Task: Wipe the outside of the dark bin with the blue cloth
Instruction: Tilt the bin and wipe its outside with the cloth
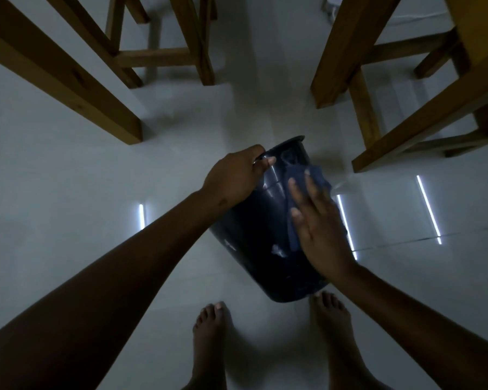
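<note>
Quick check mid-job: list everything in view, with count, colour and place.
bin: one, dark, tilted on the floor, centre
cloth: one, blue, pressed on the bin's side
wooden furniture legs: several, brown, top left and right
floor: one, pale, glossy tiles with light reflections
cable: one, white, top right, blurred
feet: two, bare, bottom centre
left hand: grip on the bin's rim
right hand: flat on the cloth

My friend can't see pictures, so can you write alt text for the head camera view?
A person's right hand presses a blue cloth flat against the side of a tilted dark bin, while the left hand grips the bin's rim. Bare feet stand on a pale glossy floor among wooden furniture legs.
</note>
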